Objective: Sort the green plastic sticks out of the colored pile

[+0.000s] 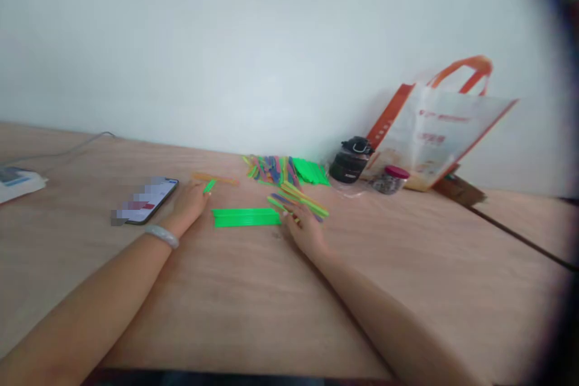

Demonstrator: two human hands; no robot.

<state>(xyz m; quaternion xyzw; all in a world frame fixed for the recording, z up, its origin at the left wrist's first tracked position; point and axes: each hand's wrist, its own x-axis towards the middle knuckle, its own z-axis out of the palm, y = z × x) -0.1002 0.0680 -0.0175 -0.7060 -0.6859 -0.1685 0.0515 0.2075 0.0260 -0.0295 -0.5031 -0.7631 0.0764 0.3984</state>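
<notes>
My left hand [192, 198] has its fingers closed on a short-looking green strip [209, 186], partly hidden by the hand. Just beyond its fingertips lie orange strips [226, 180]. My right hand [308, 232] rests with curled fingers at a loose bunch of coloured strips [302, 194], yellow, green, orange and purple; its fingertips partly cover them. Between the hands, a flat block of green strips [246, 217] lies side by side on the table, its right end close to my right fingertips. Blur hides the exact grip of the right fingers.
Behind the hands spread a mixed pile of strips [271, 170] and a green stack [312, 171]. A black-lidded bottle [349, 163], a red-lidded jar [391, 181] and a carrier bag [434, 132] stand back right. Left are a phone [151, 202], a white packet [20, 184] and a cable [75, 148].
</notes>
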